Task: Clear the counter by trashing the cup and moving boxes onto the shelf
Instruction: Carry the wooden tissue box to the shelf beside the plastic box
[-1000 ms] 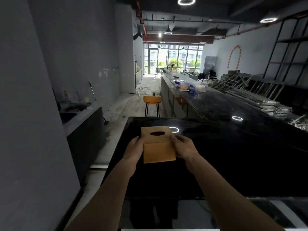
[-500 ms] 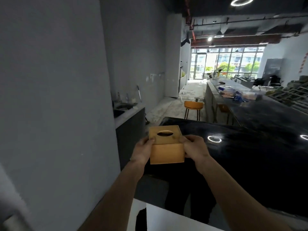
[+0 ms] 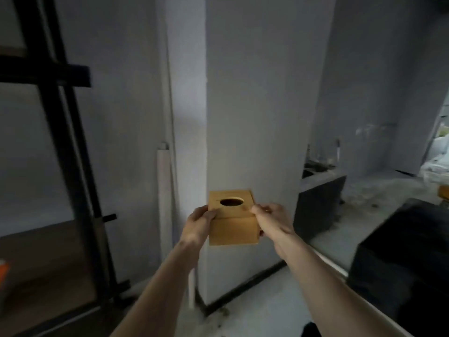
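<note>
A wooden tissue box (image 3: pixel 232 229) with an oval hole in its top is held in the air in front of me, upright. My left hand (image 3: pixel 198 223) grips its left side and my right hand (image 3: pixel 271 218) grips its right side, thumb over the top edge. A black metal shelf (image 3: pixel 73 147) with brown wooden boards stands at the left. The black counter (image 3: pixel 401 244) is at the lower right, away from the box. No cup is in view.
A grey pillar (image 3: pixel 252 117) stands straight ahead behind the box. A white pipe (image 3: pixel 164 203) leans beside it. A grey sink counter (image 3: pixel 320 190) lies at the right. Something orange (image 3: pixel 3 273) shows at the left edge.
My view has swung left, away from the black counter toward the pillar and shelf. The box has come off the counter and stays held in both hands.
</note>
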### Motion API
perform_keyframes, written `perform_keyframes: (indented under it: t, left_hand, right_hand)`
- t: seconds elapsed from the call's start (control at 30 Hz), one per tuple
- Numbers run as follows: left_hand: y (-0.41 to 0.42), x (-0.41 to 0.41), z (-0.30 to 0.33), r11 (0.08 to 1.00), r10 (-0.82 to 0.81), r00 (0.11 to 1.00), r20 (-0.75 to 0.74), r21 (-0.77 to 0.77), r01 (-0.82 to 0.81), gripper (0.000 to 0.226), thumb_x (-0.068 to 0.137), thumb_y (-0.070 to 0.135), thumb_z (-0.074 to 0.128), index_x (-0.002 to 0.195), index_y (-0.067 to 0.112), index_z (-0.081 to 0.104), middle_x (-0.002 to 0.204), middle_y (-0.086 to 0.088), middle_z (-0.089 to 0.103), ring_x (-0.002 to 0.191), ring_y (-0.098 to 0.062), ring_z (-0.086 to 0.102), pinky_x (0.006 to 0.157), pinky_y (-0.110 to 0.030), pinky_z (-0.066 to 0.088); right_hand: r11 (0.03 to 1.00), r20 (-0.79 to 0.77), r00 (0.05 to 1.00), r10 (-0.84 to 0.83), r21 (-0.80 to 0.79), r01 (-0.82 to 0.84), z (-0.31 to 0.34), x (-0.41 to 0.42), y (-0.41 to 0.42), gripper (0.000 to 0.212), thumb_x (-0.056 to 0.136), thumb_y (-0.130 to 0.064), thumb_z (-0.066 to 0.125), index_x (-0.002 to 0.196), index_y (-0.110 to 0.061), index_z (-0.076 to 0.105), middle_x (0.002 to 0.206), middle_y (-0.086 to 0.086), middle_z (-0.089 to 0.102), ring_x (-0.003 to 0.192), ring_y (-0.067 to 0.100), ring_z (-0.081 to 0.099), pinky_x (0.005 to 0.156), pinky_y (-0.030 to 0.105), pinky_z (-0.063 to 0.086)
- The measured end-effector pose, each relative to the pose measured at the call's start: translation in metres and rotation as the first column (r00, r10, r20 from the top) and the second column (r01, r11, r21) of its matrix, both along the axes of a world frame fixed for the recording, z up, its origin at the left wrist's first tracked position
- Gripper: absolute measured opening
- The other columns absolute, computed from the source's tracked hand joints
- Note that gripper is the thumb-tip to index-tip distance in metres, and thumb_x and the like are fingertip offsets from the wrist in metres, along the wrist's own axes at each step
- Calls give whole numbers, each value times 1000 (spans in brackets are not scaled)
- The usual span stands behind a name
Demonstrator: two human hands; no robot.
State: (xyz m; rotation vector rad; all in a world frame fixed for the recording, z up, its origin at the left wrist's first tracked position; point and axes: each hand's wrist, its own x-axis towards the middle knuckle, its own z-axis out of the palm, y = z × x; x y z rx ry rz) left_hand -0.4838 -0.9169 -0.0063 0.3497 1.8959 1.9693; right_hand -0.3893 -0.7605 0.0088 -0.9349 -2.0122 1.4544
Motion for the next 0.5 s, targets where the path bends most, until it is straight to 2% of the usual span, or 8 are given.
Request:
perform_keyframes:
  t: [0.07, 0.17, 0.2, 0.27, 0.33, 0.43, 0.5]
  left_hand:
    - [-69, -27, -6, 995, 94, 996, 6, -17, -93, 32, 91, 33, 62, 122, 22, 65, 123, -10, 67, 114, -30, 62, 106, -48, 46]
    - [-174, -60, -17, 978, 204, 979, 12, -38, -203, 35, 94, 35, 58, 126, 21, 61, 120, -10, 65, 108, -28, 61, 83, -41, 54]
    - [-208, -70, -21, 970, 239, 971, 24, -46, -238, 35, 94, 36, 57, 126, 23, 60, 120, -9, 64, 107, -27, 61, 80, -39, 53]
    - [-274, -84, -30, 950, 309, 950, 36, -57, -307, 33, 94, 37, 57, 125, 26, 58, 117, -6, 64, 106, -25, 61, 82, -37, 51]
    - [-333, -93, -39, 923, 382, 924, 32, -58, -380, 30, 95, 35, 57, 123, 27, 57, 111, -4, 63, 101, -21, 61, 78, -34, 50]
    - [-405, -102, -48, 877, 480, 876, 45, -61, -477, 23, 95, 34, 57, 118, 29, 58, 105, -1, 62, 95, -20, 60, 72, -34, 54]
    - [-439, -108, -53, 847, 529, 848, 36, -84, -525, 23, 95, 34, 57, 117, 30, 59, 105, 0, 61, 93, -18, 59, 68, -34, 54]
  right_hand:
    - [996, 13, 996, 86, -10, -86, -5, -41, -62, 22, 82, -41, 67, 97, -24, 69, 103, 6, 73, 93, 28, 70, 89, 52, 60]
    - [978, 17, 979, 205, -27, -205, -14, -94, -161, 32, 76, -43, 68, 99, -21, 71, 103, 7, 73, 95, 30, 70, 88, 52, 60]
    - [969, 19, 969, 247, -30, -247, -18, -109, -193, 32, 77, -43, 68, 99, -21, 71, 102, 7, 73, 95, 30, 70, 89, 51, 60]
    - [945, 32, 945, 326, -23, -326, -28, -135, -255, 26, 82, -41, 68, 97, -20, 70, 96, 5, 72, 90, 26, 70, 87, 50, 61]
    - [917, 37, 917, 398, -13, -398, -38, -160, -311, 20, 86, -39, 67, 92, -20, 69, 90, 3, 72, 85, 22, 68, 84, 48, 61]
    - [873, 43, 872, 487, -7, -487, -51, -187, -381, 23, 87, -40, 66, 99, -20, 68, 92, 0, 69, 86, 19, 65, 81, 44, 59]
    - [857, 39, 857, 514, -12, -514, -61, -200, -416, 25, 88, -42, 67, 102, -21, 66, 95, -1, 68, 88, 18, 64, 85, 45, 59]
